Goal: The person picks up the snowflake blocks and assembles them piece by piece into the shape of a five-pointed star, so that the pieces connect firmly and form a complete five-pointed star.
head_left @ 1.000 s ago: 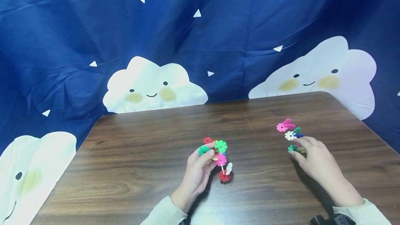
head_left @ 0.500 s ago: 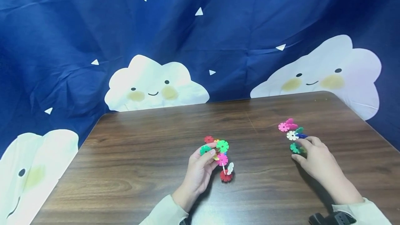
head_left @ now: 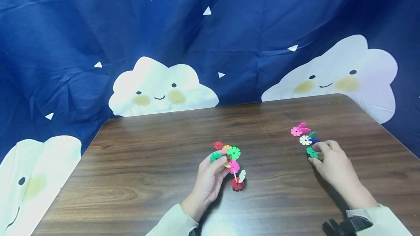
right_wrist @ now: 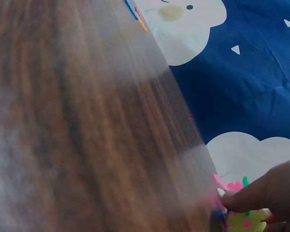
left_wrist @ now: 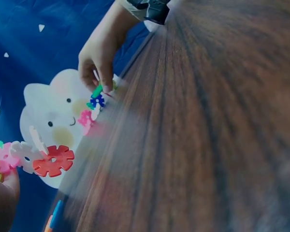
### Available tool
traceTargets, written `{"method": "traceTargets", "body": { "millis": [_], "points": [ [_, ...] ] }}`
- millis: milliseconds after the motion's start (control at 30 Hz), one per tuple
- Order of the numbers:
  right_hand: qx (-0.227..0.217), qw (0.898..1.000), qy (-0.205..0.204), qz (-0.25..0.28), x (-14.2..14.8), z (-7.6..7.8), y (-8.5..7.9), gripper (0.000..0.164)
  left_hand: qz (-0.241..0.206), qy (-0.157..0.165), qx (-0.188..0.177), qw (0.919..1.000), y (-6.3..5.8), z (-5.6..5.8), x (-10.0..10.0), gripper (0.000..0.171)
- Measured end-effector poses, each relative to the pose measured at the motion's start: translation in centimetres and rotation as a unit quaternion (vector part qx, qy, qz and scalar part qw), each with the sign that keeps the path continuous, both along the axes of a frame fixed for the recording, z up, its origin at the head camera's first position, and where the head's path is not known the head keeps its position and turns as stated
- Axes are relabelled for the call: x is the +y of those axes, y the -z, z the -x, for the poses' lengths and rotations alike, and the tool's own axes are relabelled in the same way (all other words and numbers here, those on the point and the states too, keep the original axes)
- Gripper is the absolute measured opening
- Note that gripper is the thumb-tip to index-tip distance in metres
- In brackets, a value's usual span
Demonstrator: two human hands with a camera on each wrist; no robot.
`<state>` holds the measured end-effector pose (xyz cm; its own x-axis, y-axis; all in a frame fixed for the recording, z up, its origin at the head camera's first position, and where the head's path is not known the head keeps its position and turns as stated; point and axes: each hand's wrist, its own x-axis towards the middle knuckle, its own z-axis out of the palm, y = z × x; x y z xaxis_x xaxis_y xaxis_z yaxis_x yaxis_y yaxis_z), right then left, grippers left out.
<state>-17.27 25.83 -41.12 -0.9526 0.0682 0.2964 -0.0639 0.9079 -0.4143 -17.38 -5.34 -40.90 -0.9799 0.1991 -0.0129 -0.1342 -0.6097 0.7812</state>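
In the head view, my left hand (head_left: 207,183) holds a joined cluster of plastic snowflake discs between thumb and fingers. The cluster shows a bright green disc (head_left: 234,152), a pink disc (head_left: 233,166), a white disc (head_left: 242,176) and a red disc (head_left: 237,183) at its near end. Over on the right, my right hand (head_left: 337,166) pinches a green snowflake disc (head_left: 312,152), with a yellow-green disc (right_wrist: 246,221) joined close by. Beyond its fingers lie a white disc (head_left: 305,140), a dark blue disc (left_wrist: 97,100) and several pink discs (head_left: 296,131). The fingers partly hide this cluster.
Both hands are over a brown wooden table (head_left: 157,145). Behind it hangs a blue cloth (head_left: 242,28) printed with smiling clouds. A red disc (head_left: 218,145) and an orange disc (head_left: 227,147) show just beyond the left hand.
My right hand's fingertips have shifted slightly right and away, and the green disc has tilted and moved with them. The left hand and its cluster stay nearly still.
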Motion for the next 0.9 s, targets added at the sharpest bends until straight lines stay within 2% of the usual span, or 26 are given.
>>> {"method": "traceTargets", "body": {
  "millis": [267, 500, 700, 900],
  "points": [
    [-0.019, 1.0, 0.023, 0.006, -0.1, 0.0, -0.2, 0.032, 0.002, 0.003, 0.002, 1.0, 0.1, 0.0, 0.1, 0.018],
    [-0.017, 0.999, 0.027, 0.024, -0.1, 0.0, -0.5, 0.031, 0.006, 0.001, -0.001, 1.0, 0.0, -0.1, 0.2, 0.018],
    [0.043, 0.998, 0.014, 0.051, -1.2, -0.1, -1.0, 0.025, 0.006, 0.001, 0.0, 1.0, -0.1, -0.1, 0.3, 0.018],
    [0.112, 0.991, -0.01, 0.075, -3.3, 0.2, -1.4, 0.015, 0.007, 0.004, 0.0, 1.0, -0.1, -0.2, 0.3, 0.018]
  ]
}}
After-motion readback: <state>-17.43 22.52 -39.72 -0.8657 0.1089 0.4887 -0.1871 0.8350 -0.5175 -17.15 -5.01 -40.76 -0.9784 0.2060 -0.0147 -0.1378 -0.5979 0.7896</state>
